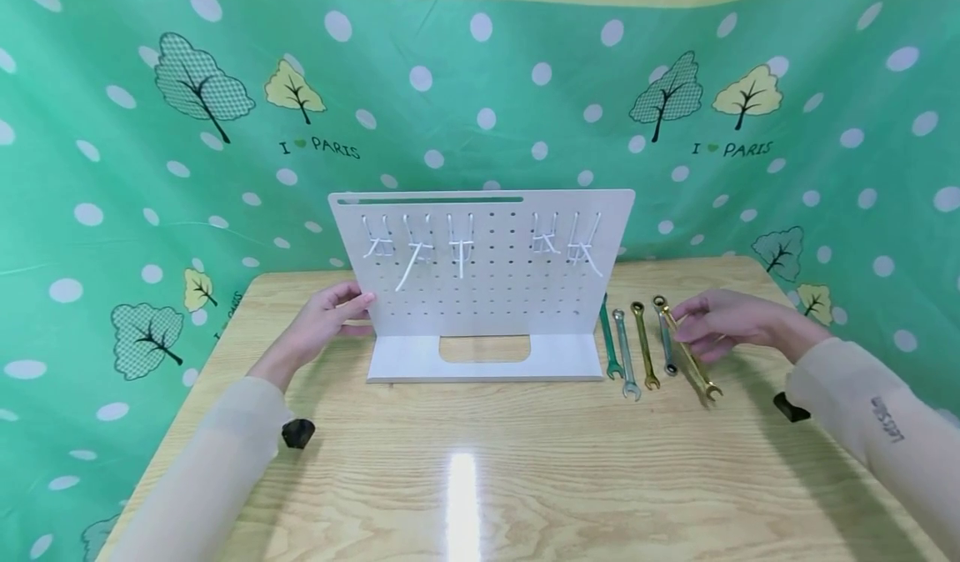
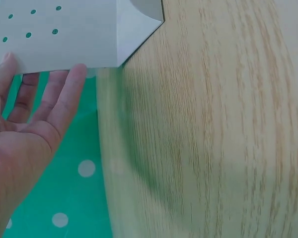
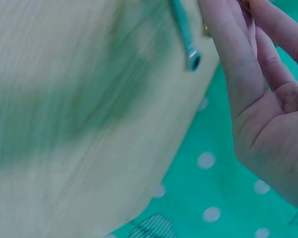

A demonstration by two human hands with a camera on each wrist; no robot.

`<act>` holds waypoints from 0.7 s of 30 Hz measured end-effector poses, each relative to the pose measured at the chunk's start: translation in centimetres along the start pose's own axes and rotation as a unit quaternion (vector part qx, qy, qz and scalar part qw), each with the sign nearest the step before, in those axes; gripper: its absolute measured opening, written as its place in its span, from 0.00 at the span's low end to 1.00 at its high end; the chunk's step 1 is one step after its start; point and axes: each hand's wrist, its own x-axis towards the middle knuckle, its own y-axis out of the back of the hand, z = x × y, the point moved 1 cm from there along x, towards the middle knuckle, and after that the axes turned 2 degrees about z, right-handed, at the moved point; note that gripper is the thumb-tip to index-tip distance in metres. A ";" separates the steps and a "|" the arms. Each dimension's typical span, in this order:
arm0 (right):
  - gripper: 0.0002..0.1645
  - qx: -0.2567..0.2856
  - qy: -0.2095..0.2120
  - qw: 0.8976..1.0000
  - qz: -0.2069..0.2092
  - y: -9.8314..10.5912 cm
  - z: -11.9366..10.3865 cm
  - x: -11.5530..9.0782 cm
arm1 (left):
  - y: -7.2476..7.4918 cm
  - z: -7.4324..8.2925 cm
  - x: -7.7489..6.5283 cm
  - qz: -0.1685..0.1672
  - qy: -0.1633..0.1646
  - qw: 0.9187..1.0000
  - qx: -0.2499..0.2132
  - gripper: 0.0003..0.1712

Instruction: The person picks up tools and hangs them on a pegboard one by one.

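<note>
A white pegboard (image 1: pixel 480 316) stands upright on its base, with several wire hooks (image 1: pixel 461 245) on its face. At its left edge my left hand (image 1: pixel 324 320) holds on, thumb in front and fingers behind. To the right, my right hand (image 1: pixel 716 322) pinches a gold wrench (image 1: pixel 696 365), its lower end pointing towards me. Beside that hand lie a short teal wrench (image 1: pixel 667 345), another gold wrench (image 1: pixel 645 349), a silver wrench (image 1: pixel 626 358) and a green wrench (image 1: pixel 608 341). In the right wrist view, the held wrench is mostly hidden by fingers.
The wooden table (image 1: pixel 360 479) ends at a green dotted curtain (image 1: pixel 480 70) behind and at the sides. A bright light reflection shows on the tabletop. Dark pieces (image 1: pixel 298 434) sit at both sleeves' wrists.
</note>
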 end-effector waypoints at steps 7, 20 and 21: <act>0.28 0.015 0.043 0.999 0.000 -2.6 -3.3 -0.3 | 0.3 0.0 0.1 0.004 0.024 0.999 -0.022 0.28; 0.24 0.084 0.122 0.989 0.019 -7.5 -7.5 -1.1 | 1.0 1.1 -0.1 -0.031 0.072 0.994 -0.074 0.15; 0.22 0.088 0.129 0.987 0.019 -7.8 -7.7 -1.2 | 1.0 1.1 -0.1 -0.032 0.072 0.995 -0.068 0.16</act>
